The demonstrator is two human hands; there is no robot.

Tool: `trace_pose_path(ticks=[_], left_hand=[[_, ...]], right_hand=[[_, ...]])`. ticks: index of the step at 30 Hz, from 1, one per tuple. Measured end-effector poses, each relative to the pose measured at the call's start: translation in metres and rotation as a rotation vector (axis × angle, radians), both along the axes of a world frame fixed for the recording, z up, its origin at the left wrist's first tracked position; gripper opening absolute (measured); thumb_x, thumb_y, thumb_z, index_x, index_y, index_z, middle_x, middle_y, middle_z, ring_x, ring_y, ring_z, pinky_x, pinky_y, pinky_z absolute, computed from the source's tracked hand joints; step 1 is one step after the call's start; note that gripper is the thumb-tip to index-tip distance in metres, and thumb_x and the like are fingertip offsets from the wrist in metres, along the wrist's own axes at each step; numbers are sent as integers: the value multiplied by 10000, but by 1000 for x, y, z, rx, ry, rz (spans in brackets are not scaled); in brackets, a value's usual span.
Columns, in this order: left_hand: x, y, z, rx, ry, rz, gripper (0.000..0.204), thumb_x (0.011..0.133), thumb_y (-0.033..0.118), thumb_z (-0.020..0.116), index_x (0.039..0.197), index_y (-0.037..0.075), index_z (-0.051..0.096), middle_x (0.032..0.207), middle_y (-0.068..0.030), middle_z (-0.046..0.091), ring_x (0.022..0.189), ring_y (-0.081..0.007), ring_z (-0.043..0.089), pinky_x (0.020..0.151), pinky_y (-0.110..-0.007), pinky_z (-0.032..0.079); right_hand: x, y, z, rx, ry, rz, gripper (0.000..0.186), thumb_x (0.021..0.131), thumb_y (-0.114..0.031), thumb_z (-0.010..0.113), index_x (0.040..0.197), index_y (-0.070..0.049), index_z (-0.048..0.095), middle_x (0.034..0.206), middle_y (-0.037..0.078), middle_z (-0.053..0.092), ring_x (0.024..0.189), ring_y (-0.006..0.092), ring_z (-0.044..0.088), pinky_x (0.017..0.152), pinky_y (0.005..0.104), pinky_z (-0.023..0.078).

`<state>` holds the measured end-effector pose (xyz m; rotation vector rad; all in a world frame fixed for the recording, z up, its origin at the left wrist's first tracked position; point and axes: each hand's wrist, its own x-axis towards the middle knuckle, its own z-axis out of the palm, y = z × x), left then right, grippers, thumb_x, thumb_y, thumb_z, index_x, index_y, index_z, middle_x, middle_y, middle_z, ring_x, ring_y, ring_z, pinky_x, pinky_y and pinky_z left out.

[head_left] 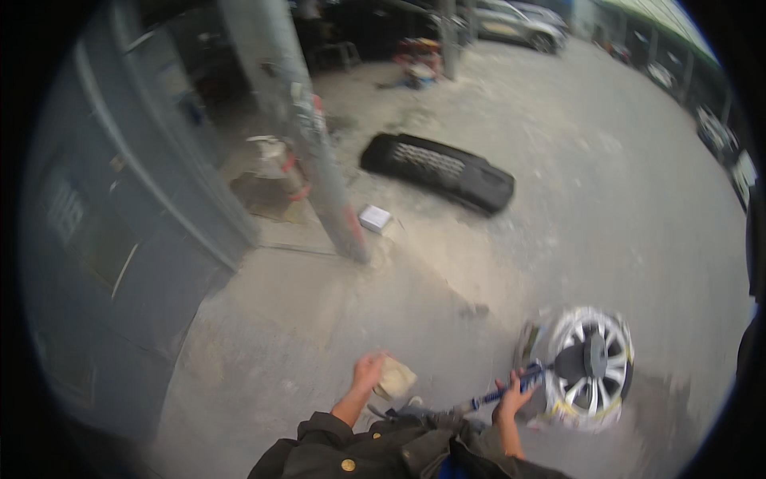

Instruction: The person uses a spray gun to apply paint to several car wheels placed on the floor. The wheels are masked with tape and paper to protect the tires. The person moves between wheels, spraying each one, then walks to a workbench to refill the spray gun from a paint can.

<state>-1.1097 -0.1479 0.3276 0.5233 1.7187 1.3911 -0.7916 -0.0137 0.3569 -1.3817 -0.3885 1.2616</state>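
Observation:
My left hand [368, 372] pinches a tan sheet [395, 378], which looks like sandpaper and hangs over the floor in front of me. My right hand [511, 399] is wrapped around the blue grip of a sander [571, 363]. The tool has a dark body and a round grey pad, and its hose runs back toward my jacket. Beyond and below it lies a silver alloy wheel [614, 375], its rim edge wrapped in pale film and tape. The pad overlaps the wheel in view; I cannot tell if they touch.
A black car bumper [437, 172] lies on the dusty floor ahead. Left of it are a grey pillar [319, 160] and a small white box [374, 218]. Grey metal doors [104, 239] line the left side, and a parked car [511, 22] stands far back.

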Motion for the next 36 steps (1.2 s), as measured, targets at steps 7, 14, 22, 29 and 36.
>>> trace_pose_path(ticks=[7, 14, 22, 29, 36], left_hand=[[-25, -10, -2, -83, -191, 323, 533, 966, 109, 604, 1434, -11, 379, 1320, -207, 553, 1154, -327, 610, 942, -443, 547], [132, 121, -97, -315, -167, -177, 689, 860, -133, 606, 1474, -3, 321, 1456, -184, 453, 1320, -311, 487, 1096, -432, 422], [329, 242, -122, -348, 53, -654, 726, 812, -80, 716, 1446, -23, 367, 1384, -172, 527, 1241, -268, 551, 1045, -363, 449], [533, 286, -131, -349, 33, -963, 617, 827, -42, 727, 1379, -24, 451, 1264, -162, 602, 1132, -224, 611, 965, -333, 490], [625, 283, -132, -273, 179, -1256, 463, 897, -23, 632, 1336, 0, 485, 1239, -136, 616, 1131, -224, 606, 996, -341, 472]], right_hand=[[-21, 60, -64, -55, -4, 56, 807, 953, -54, 593, 1582, -214, 113, 1258, 97, 513, 1013, 198, 590, 699, 383, 638], [176, 16, -130, -164, 36, -422, 889, 923, 4, 565, 1596, -234, 35, 1247, 85, 509, 1001, 181, 585, 694, 377, 640], [337, -69, -167, -295, 70, -875, 669, 896, 30, 576, 1489, -125, 307, 1252, 105, 530, 1066, 230, 596, 674, 412, 646], [455, -115, -169, -352, 69, -1175, 614, 888, 28, 584, 1441, -105, 353, 1281, 119, 526, 1111, 270, 593, 676, 435, 642], [470, -158, -183, -347, 110, -1379, 667, 903, 13, 603, 1481, -158, 318, 1336, 142, 501, 1153, 277, 581, 688, 445, 643]])
